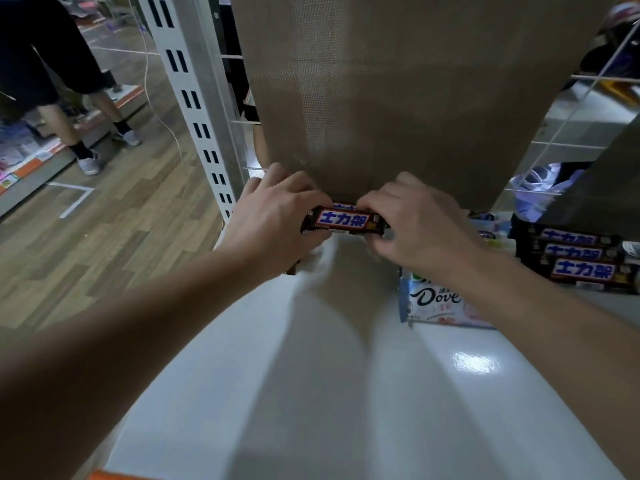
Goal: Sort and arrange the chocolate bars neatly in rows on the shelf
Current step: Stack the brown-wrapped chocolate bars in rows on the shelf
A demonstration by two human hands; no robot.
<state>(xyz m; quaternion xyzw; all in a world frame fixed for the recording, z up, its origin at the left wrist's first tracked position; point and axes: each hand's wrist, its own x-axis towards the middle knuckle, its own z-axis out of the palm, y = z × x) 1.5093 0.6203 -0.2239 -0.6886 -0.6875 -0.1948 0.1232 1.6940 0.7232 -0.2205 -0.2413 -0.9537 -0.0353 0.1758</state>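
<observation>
A dark brown Snickers bar [344,221] with a blue-and-white label sits at the back of the white shelf [311,393], against the perforated back panel. My left hand [273,216] grips its left end and my right hand [412,220] grips its right end. A second bar shows just behind it, mostly hidden. Further right lies a stack of three Snickers bars [581,258]. A pale Dove chocolate pack [440,303] lies flat under my right wrist.
The beige perforated back panel [398,98] closes the shelf behind. A white slotted upright [197,109] stands at the left. A person's legs [86,133] stand on the wooden floor beyond. More small packs [488,223] lie at the back right.
</observation>
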